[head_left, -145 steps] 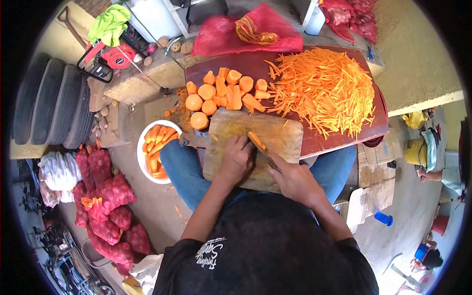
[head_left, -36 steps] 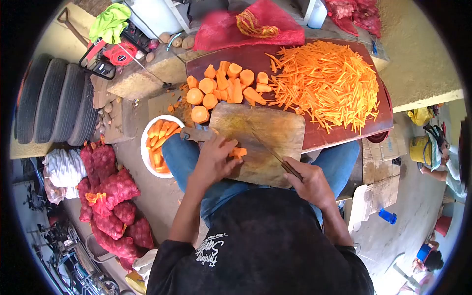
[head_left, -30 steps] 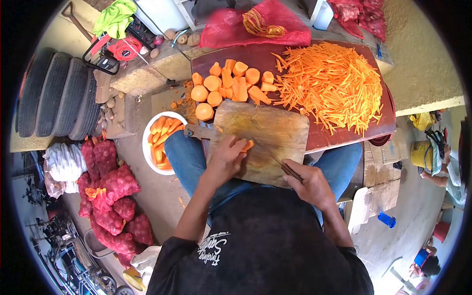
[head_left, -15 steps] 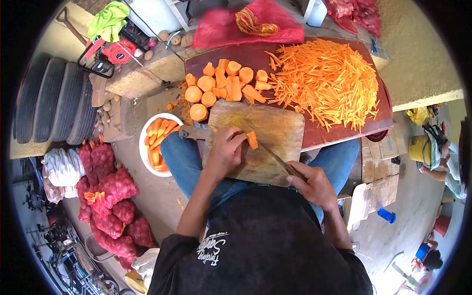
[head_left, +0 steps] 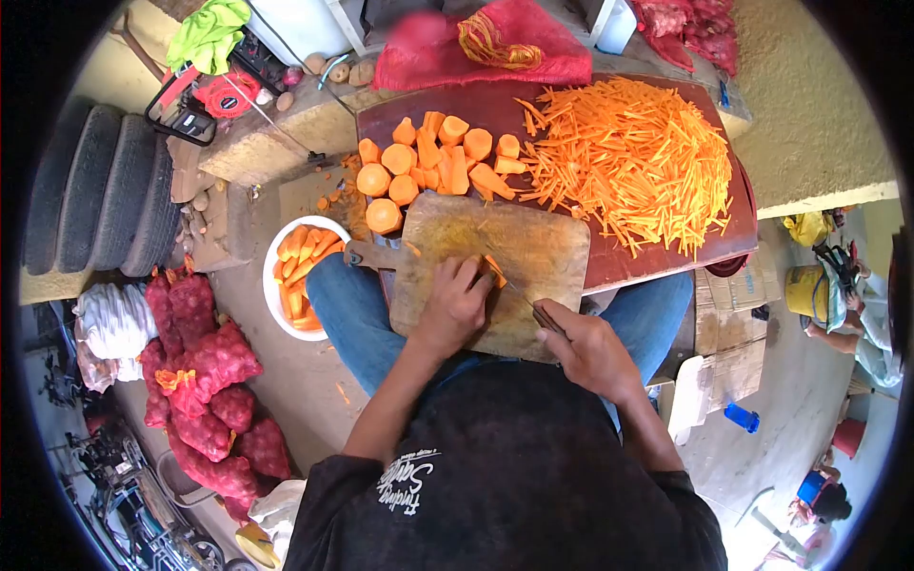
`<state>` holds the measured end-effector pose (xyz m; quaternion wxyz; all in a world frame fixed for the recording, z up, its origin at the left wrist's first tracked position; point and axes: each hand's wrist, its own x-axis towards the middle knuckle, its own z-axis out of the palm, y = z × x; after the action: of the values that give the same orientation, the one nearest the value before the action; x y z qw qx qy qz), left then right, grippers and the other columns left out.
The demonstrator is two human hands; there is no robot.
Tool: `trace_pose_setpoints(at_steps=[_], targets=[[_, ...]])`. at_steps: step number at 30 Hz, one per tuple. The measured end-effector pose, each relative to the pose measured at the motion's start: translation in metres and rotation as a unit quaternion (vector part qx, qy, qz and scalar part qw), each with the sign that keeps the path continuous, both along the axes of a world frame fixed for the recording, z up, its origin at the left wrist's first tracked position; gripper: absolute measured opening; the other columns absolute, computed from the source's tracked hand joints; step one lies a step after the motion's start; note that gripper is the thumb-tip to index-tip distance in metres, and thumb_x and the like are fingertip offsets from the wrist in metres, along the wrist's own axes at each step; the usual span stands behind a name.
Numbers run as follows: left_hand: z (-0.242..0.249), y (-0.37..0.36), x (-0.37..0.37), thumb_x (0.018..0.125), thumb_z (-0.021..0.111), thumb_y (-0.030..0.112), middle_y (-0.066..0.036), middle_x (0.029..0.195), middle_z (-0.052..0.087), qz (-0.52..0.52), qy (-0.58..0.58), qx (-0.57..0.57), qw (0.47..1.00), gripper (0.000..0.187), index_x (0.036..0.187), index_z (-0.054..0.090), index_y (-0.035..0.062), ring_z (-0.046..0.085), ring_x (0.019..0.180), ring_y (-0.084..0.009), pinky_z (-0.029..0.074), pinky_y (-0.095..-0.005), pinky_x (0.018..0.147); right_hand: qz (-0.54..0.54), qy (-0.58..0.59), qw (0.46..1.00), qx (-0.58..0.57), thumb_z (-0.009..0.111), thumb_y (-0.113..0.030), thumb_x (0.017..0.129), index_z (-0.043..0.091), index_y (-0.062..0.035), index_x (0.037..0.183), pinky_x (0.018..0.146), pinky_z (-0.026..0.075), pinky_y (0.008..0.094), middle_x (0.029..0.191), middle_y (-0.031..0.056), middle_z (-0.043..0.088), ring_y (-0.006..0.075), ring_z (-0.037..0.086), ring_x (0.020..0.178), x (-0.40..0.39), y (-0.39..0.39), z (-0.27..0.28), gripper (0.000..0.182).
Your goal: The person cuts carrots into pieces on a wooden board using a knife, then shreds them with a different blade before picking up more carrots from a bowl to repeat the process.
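A wooden cutting board [head_left: 543, 233] with a handle at its left rests across my lap and the table edge. On it my left hand [head_left: 459, 303] presses down with fingers closed on a carrot piece [head_left: 494, 271], much of it hidden under the fingers. My right hand [head_left: 592, 350] grips a knife [head_left: 552, 320] by its handle, the blade reaching up-left against the carrot piece. Behind the board stand several peeled carrot chunks [head_left: 399, 159]. To their right is a large heap of carrot sticks [head_left: 633, 162].
The dark red table [head_left: 666, 269] carries the carrots. A white basin [head_left: 274, 297] of peeled carrots is on the floor at left, near red mesh sacks [head_left: 208, 433] and tyres [head_left: 100, 200]. A pink mesh bag [head_left: 552, 48] lies behind the table. Another person [head_left: 862, 328] is at far right.
My left hand has moved right and lower, from pinching the carrot piece upright to pressing it on the board. The knife has shifted slightly, its blade now at the piece.
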<state>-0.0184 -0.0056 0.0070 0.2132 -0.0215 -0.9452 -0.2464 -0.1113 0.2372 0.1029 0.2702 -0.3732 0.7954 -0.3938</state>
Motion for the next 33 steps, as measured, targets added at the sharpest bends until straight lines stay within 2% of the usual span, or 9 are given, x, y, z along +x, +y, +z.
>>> trace_pose_setpoints(at_steps=[7, 10, 13, 16, 19, 24, 28, 31, 33], targets=[[0.002, 0.001, -0.001, 0.08, 0.08, 0.003, -0.014, 0.109, 0.064, -0.012, 0.024, 0.002, 1.0, 0.03, 0.109, 0.075, 0.0006, 0.061, 0.108, -0.0364, 0.051, -0.0487, 0.089, 0.026, 0.022, 0.999, 0.039, 0.07, -0.017, 0.108, 0.055, -0.0027, 0.142, 0.079, 0.058, 0.061, 0.102, 0.0316, 0.075, 0.0532, 0.074, 0.1, 0.012, -0.003, 0.009, 0.04], [-0.001, 0.001, -0.002, 0.079, 0.08, 0.002, -0.014, 0.108, 0.064, -0.007, 0.016, 0.018, 1.0, 0.031, 0.109, 0.074, -0.0003, 0.061, 0.107, -0.0367, 0.052, -0.0479, 0.089, 0.007, 0.033, 0.997, 0.071, 0.069, -0.013, 0.107, 0.059, -0.0012, 0.141, 0.08, 0.06, 0.0558, 0.102, 0.031, 0.075, 0.053, 0.074, 0.1, 0.013, -0.02, -0.001, 0.037], [-0.008, 0.002, 0.0, 0.078, 0.08, 0.001, -0.014, 0.107, 0.063, -0.005, 0.004, 0.029, 1.0, 0.032, 0.109, 0.074, -0.0012, 0.061, 0.107, -0.037, 0.052, -0.0479, 0.09, 0.015, 0.045, 0.998, 0.047, 0.069, -0.013, 0.107, 0.058, -0.0009, 0.142, 0.078, 0.059, 0.0565, 0.1, 0.0318, 0.074, 0.0536, 0.074, 0.095, 0.003, -0.039, -0.014, 0.039], [-0.011, -0.002, -0.002, 0.078, 0.079, 0.0, -0.014, 0.106, 0.062, -0.007, 0.03, 0.035, 0.999, 0.032, 0.109, 0.074, -0.002, 0.061, 0.106, -0.0374, 0.053, -0.0488, 0.091, 0.021, 0.067, 0.997, 0.021, 0.068, -0.018, 0.108, 0.054, -0.0024, 0.144, 0.074, 0.058, 0.0632, 0.093, 0.0326, 0.074, 0.0554, 0.073, 0.09, -0.001, -0.037, -0.015, 0.042], [-0.007, 0.0, 0.001, 0.078, 0.078, -0.001, -0.015, 0.106, 0.062, -0.001, 0.038, 0.056, 0.998, 0.031, 0.109, 0.074, -0.0027, 0.061, 0.107, -0.0378, 0.053, -0.0497, 0.092, 0.032, 0.025, 0.997, 0.065, 0.069, -0.019, 0.108, 0.055, -0.0033, 0.145, 0.074, 0.058, 0.0635, 0.091, 0.0335, 0.073, 0.0557, 0.073, 0.088, 0.005, -0.025, 0.011, 0.043], [-0.014, 0.002, 0.0, 0.077, 0.078, -0.003, -0.015, 0.106, 0.062, 0.002, 0.04, 0.07, 0.997, 0.032, 0.109, 0.073, -0.0031, 0.061, 0.107, -0.0379, 0.053, -0.05, 0.092, 0.029, 0.068, 0.996, 0.047, 0.069, -0.019, 0.107, 0.053, -0.0063, 0.15, 0.074, 0.058, 0.0637, 0.092, 0.033, 0.074, 0.0556, 0.073, 0.088, 0.004, -0.038, -0.023, 0.047], [-0.011, 0.0, 0.0, 0.078, 0.078, -0.003, -0.016, 0.106, 0.062, 0.004, 0.038, 0.063, 0.997, 0.031, 0.108, 0.073, -0.0036, 0.062, 0.106, -0.0382, 0.053, -0.0498, 0.091, 0.029, 0.069, 0.996, 0.044, 0.07, -0.018, 0.106, 0.052, -0.0043, 0.148, 0.073, 0.059, 0.0632, 0.09, 0.0323, 0.074, 0.0547, 0.073, 0.086, 0.004, -0.038, -0.01, 0.048], [-0.011, 0.001, -0.001, 0.078, 0.078, -0.003, -0.016, 0.105, 0.062, 0.011, 0.053, 0.064, 0.997, 0.03, 0.108, 0.073, -0.004, 0.062, 0.105, -0.0384, 0.053, -0.0494, 0.09, 0.046, 0.044, 0.994, 0.088, 0.07, -0.019, 0.106, 0.052, -0.0034, 0.147, 0.073, 0.059, 0.0626, 0.089, 0.0314, 0.074, 0.0542, 0.074, 0.085, 0.009, -0.023, 0.007, 0.048], [-0.011, 0.002, 0.001, 0.078, 0.078, -0.003, -0.016, 0.105, 0.062, 0.01, 0.054, 0.064, 0.996, 0.03, 0.107, 0.073, -0.0043, 0.062, 0.104, -0.0384, 0.053, -0.0491, 0.09, 0.04, 0.065, 0.996, 0.056, 0.07, -0.019, 0.106, 0.052, -0.0037, 0.148, 0.073, 0.059, 0.0624, 0.088, 0.0312, 0.074, 0.054, 0.074, 0.085, 0.01, -0.029, -0.013, 0.047]])
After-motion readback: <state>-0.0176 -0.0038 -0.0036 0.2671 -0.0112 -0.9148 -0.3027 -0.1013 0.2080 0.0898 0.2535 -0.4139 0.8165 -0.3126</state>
